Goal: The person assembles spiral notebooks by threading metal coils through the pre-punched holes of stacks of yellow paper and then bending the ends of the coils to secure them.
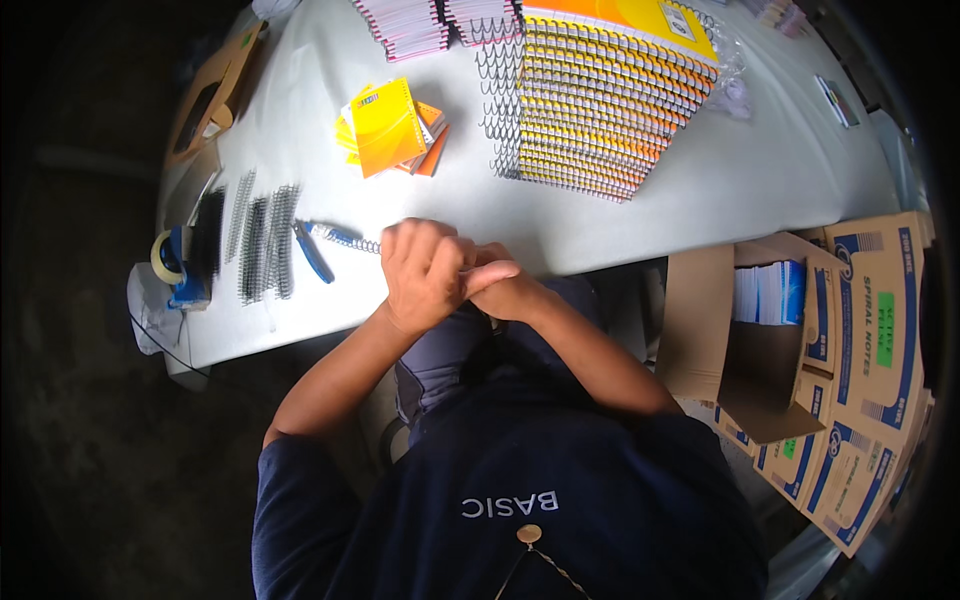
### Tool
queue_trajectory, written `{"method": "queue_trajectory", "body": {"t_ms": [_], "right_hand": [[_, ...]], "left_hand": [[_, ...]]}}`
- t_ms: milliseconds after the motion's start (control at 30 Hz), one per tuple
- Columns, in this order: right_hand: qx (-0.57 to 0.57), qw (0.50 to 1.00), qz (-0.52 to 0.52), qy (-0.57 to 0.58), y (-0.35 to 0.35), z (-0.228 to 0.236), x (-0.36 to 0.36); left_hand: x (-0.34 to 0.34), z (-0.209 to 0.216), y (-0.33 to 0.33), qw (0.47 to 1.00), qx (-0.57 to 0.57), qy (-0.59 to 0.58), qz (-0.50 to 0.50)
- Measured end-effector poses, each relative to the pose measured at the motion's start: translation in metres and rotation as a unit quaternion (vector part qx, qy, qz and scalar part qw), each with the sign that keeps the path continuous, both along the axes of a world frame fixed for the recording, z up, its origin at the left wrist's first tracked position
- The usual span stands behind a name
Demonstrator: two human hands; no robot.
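My hands meet over the table's front edge. My left hand is closed, with its fingers curled down and its thumb stretched across my right hand. The right hand's fingers are mostly hidden behind the left, so their pose does not show. A thin wire spiral runs up to the left hand's knuckles; whether it is in the grip cannot be seen. Just left of it lie blue-handled pliers. Beyond my hands sits a small loose pile of yellow and orange spiral-notebook covers or pads.
Several dark wire spirals lie at left beside a blue tape dispenser. A tall stack of yellow-orange spiral notebooks stands at the back, near pink-edged paper stacks. Cardboard boxes stand at right, one open with blue-covered notebooks.
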State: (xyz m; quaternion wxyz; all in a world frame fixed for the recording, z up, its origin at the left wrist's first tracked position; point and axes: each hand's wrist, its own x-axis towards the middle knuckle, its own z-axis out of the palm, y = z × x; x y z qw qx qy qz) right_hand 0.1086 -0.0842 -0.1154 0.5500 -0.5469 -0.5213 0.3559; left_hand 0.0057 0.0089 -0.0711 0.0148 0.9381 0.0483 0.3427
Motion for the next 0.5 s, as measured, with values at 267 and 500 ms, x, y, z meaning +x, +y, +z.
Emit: {"method": "queue_trajectory", "body": {"t_ms": [267, 500], "right_hand": [[0.084, 0.995, -0.058, -0.011, 0.003, -0.002, -0.003], [-0.035, 0.998, 0.007, 0.047, -0.003, 0.007, 0.010]], "left_hand": [[-0.036, -0.076, -0.010, 0.997, -0.055, 0.031, -0.049], [-0.013, 0.029, -0.009, 0.990, -0.032, 0.137, -0.001]]}}
